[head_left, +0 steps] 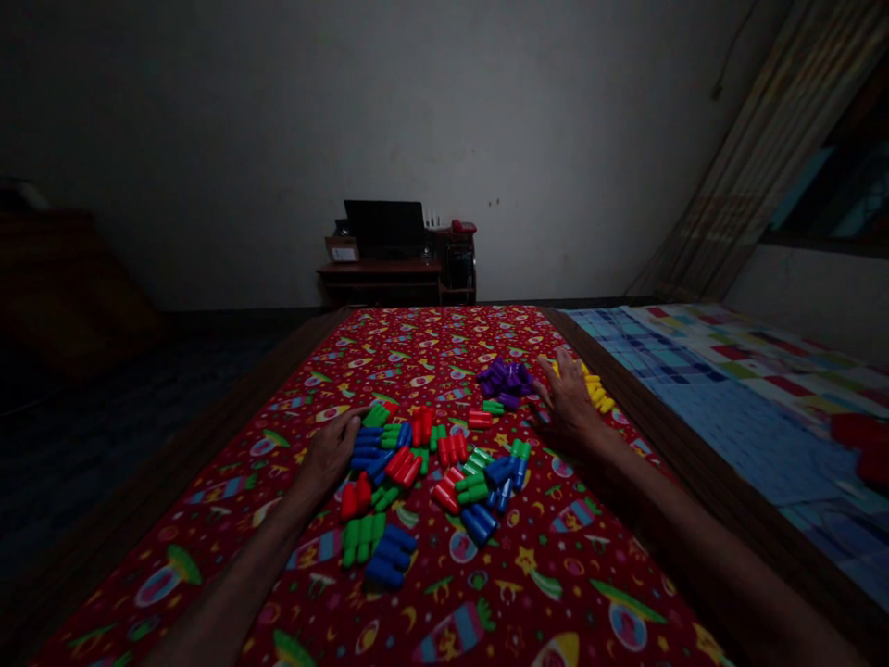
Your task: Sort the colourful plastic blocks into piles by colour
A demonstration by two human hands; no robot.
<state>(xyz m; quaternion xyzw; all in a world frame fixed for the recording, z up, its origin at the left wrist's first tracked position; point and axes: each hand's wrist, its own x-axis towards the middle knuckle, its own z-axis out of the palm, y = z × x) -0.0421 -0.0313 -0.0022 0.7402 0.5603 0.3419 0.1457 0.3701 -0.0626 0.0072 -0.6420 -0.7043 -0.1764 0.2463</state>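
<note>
Plastic toy blocks shaped like joined rounded tubes lie on a red patterned cloth. My left hand rests at the left edge of the mixed pile, its fingers stretched toward a green block and beside blue blocks. Whether its fingertips touch them I cannot tell. My right hand is farther out on the right, fingers apart and holding nothing, in front of a cluster of yellow blocks, which it partly hides. Just left of it sits a heap of purple blocks.
Red blocks, more green blocks and dark blue blocks lie scattered between my arms. A blue checked bedspread borders the right side. Beyond the far edge stands a desk with a monitor.
</note>
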